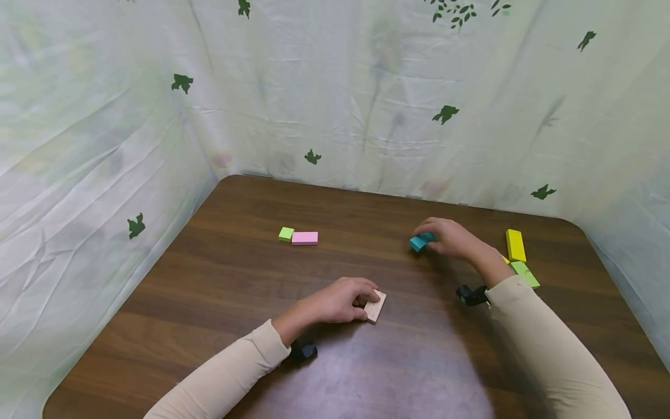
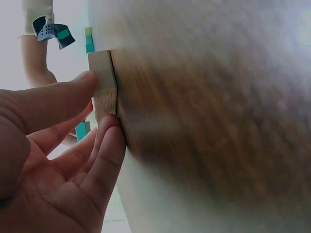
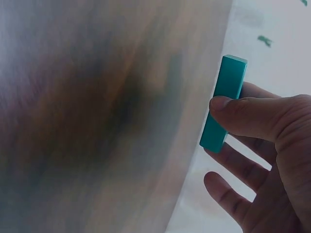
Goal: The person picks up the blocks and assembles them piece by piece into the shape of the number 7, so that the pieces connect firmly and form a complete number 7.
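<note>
My left hand [image 1: 342, 299] pinches a plain wooden block [image 1: 376, 308] near the middle of the table. The thumb presses one face of that block [image 2: 103, 73], and the fingertips lie at its lower end, close to the tabletop. Farther back and to the right, my right hand [image 1: 452, 237] holds a teal block [image 1: 419, 242] between thumb and fingers. In the right wrist view the teal block [image 3: 224, 104] appears long and narrow, with the thumb across its middle and the little finger free of it. A shadow falls on the table below the right hand.
A small lime green block [image 1: 285, 234] and a pink block [image 1: 305, 238] lie side by side at the back left. A yellow block [image 1: 515, 245] and a green block [image 1: 525, 274] lie beyond the right forearm. A pale leaf-patterned curtain [image 1: 335, 99] hangs behind the brown table [image 1: 209, 279].
</note>
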Tool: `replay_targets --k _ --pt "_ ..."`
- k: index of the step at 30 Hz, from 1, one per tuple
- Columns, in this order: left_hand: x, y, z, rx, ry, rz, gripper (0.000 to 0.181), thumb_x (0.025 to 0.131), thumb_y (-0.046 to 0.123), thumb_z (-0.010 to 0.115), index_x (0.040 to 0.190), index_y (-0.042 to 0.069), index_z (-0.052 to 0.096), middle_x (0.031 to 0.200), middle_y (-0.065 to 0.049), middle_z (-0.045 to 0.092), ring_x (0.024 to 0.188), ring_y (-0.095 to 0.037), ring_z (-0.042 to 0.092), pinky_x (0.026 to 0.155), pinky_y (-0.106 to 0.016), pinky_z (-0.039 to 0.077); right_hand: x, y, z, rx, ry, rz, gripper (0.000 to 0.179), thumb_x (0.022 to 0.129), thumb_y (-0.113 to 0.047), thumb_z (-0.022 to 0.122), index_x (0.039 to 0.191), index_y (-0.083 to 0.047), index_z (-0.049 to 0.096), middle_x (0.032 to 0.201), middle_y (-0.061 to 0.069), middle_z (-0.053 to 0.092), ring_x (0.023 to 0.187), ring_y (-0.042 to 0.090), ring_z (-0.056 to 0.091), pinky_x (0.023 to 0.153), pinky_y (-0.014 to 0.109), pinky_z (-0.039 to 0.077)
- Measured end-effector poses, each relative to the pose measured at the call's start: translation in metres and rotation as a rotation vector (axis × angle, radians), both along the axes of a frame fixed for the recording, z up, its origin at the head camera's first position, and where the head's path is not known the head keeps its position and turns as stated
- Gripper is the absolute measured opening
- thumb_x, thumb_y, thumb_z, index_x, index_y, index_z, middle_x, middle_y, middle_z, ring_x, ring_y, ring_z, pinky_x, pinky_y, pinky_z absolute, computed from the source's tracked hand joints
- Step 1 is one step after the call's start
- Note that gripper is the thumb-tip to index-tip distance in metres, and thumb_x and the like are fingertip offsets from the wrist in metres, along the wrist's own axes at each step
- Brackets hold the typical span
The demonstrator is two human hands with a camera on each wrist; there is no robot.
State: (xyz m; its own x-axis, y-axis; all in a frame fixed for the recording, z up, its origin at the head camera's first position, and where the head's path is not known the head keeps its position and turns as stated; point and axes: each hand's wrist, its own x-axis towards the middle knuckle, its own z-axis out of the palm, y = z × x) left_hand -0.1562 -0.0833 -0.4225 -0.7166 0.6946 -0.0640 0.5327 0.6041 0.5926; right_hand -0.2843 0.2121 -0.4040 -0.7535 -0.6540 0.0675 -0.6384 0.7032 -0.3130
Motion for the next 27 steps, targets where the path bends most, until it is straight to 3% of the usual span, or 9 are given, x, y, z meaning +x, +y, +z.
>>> replay_targets --k 27 --pt "0.0 -0.002 -0.005 0.012 -0.015 0.0 0.035 0.086 0.006 0.073 0.121 0.006 0.07 0.138 -0.011 0.059 0.107 -0.019 0.067 0.088 -0.022 0.052 0.028 -0.044 -0.007 -0.002 -0.003 0.154 0.032 0.088 -0.002 0.069 0.118 -0.013 0.072 0.123 0.008 0.065 0.114 0.03 0.061 0.098 0.05 0.05"
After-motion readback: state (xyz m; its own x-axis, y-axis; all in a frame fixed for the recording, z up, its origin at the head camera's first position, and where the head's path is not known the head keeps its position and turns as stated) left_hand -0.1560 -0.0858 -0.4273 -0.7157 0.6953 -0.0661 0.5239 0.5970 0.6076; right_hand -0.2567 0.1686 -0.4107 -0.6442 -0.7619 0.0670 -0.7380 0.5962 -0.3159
